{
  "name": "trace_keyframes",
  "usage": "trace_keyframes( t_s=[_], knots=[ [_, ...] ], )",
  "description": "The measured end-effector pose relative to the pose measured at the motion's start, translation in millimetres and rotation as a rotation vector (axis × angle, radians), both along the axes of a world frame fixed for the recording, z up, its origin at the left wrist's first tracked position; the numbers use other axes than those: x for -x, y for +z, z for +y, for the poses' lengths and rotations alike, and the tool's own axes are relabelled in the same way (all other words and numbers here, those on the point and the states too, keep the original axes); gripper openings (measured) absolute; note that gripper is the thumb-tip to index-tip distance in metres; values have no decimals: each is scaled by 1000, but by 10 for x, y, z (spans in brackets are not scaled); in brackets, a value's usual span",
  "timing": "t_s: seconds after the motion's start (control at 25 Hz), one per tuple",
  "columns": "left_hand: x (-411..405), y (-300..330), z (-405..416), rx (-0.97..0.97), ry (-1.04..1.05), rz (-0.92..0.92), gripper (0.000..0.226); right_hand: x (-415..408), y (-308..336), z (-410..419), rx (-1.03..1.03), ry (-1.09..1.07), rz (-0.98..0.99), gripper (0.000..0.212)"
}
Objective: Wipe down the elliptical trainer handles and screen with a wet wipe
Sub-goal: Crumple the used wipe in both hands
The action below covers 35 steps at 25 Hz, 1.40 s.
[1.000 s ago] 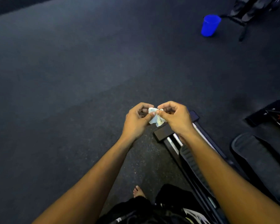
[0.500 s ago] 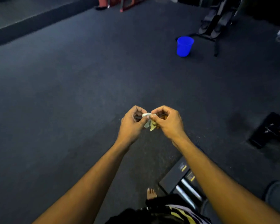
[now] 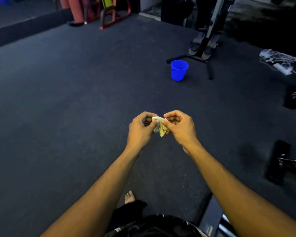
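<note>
The wipe (image 3: 159,126) was pinched from both sides at chest height, well above the floor (image 3: 75,108): the left hand (image 3: 140,130) was clamped on its left edge between thumb and curled fingers, and the right hand (image 3: 179,127) was clamped on its right edge in the same way. The wipe was seen as a small crumpled wad, pale and yellowish, with one corner hanging below the thumbs. Whether it was being unfolded or balled up could not be told.

The step in hand was judged to be the preparing of the wipe. If it was to be used further, a flat, fresh face would best be opened out by drawing the two pinches slowly apart, so that thin wet material would not be torn. If it was spent, it would best be wadded tight so that it could be dropped cleanly.

No handles or screen were in view; only a dark rail (image 3: 212,221) of a machine was seen at the lower right edge, beside the right forearm, so that side was the tighter one. A bare foot (image 3: 129,196) was seen on the floor below the hands.

Ahead and to the left the floor lay open. A blue bucket (image 3: 179,70) stood well apart, ahead and to the right, just beside the base of a stand (image 3: 203,53). Black machine feet (image 3: 277,161) lay along the right edge, and cables (image 3: 280,62) were heaped in the far right corner.
</note>
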<state>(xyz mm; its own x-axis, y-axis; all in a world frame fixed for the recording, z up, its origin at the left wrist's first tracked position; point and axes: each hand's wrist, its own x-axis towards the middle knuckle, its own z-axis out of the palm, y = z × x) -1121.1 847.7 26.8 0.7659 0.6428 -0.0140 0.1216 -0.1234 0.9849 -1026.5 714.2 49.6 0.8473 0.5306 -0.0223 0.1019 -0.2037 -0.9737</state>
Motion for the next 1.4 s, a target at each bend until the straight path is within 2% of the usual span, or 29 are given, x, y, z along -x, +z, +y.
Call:
trace_keyframes(
  t_s=[0.16, 0.32, 0.56, 0.84, 1.12, 1.4],
  knots=[
    [-922, 193, 1009, 2, -108, -3, 8, -790, 187, 864, 13, -79, -35, 18],
    [-1860, 297, 1691, -57, -182, -6, 7, -1666, 97, 1537, 33, -185, -100, 22],
    [-3678, 210, 2726, -187, -270, 39, 12, -3434, -155, 2508, 4, -293, -98, 22],
    [-5789, 438, 3707, -204, -323, 31, 10, -5469, -7, 3435, 9, -295, -104, 19],
    [-7768, 15, 4716, -161, -332, 22, 14, -7350, -231, 4364, 62, -304, -93, 19],
    [-9578, -331, 5569, -198, -508, 103, 8, -9013, -468, 5151, 177, -347, 23, 16]
  ],
)
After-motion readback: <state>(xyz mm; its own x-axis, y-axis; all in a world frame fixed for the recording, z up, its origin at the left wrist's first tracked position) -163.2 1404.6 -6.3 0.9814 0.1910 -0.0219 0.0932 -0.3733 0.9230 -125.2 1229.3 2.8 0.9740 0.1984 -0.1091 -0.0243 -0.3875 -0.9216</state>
